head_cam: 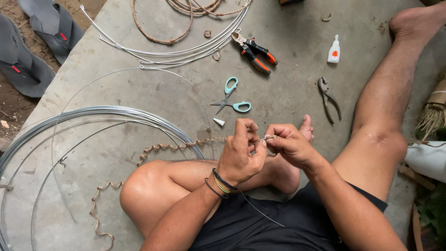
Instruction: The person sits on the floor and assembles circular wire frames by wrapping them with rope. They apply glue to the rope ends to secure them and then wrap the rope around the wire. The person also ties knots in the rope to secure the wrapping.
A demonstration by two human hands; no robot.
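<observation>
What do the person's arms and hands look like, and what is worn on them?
Both arms are bare, with no sleeves or gloves. The left hand has three thin bracelets at its wrist: two dark bands and one gold-coloured chain. The right hand and its wrist carry nothing.

Wire coil: bare shiny metal. Scissors: glossy teal plastic handles, steel blades. Pliers: dull bare metal. Floor: rough matt concrete. Twine: coarse fibre.

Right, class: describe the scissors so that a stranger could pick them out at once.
Start at the concrete slab the person sits on. Just beyond the two hands, near its middle, lie the scissors, blades open. Their teal handles set them apart from the red-and-black pliers and the bare metal pliers.
</observation>
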